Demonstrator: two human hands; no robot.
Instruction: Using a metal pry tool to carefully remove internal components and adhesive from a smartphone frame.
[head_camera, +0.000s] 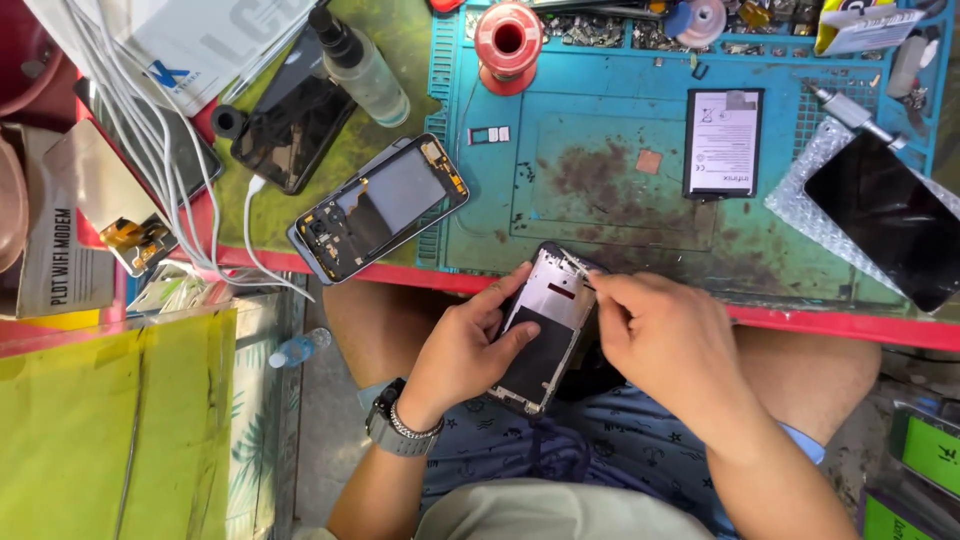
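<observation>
Head view: my left hand (470, 345) wraps shut around the stripped phone frame (548, 325), holding it tilted over my lap, just off the desk's near red edge (820, 325), so its inner face looks up at me. My right hand (665, 335) pinches closed at the frame's top corner on something too small to tell

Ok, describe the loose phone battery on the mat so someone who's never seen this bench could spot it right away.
Start at the blue work mat covering the bench top, and look at its right half, above the right hand. The battery lies flat there, alone: a black-edged rectangle with a white label. Unlike the glossy all-black screen on bubble wrap to its right, it is smaller and mostly white.
</observation>
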